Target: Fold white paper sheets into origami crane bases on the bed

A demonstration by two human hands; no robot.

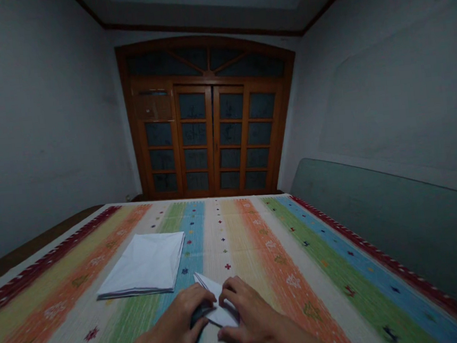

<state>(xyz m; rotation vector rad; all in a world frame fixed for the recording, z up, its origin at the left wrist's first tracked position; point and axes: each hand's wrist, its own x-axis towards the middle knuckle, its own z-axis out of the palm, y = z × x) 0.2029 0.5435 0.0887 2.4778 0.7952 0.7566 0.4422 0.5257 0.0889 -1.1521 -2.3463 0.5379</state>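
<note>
A small piece of folded white paper [222, 316] lies at the front middle of the striped cloth, one pointed end reaching away from me. My left hand [185, 319] grips its left side, with thumb and curled fingers at the edge. On the opposite side my right hand [247, 314] pinches the paper between thumb and bent fingers. Parts of the paper are hidden under the fingers of both hands. Beyond my left hand rests a stack of white paper sheets [144, 264], roughly square and slightly creased.
A colourful striped tablecloth [283, 252] covers the table. Along the right side runs a pale green panel [376, 212] against the wall. Wooden doors with glass panes [212, 130] stand beyond the table's far edge.
</note>
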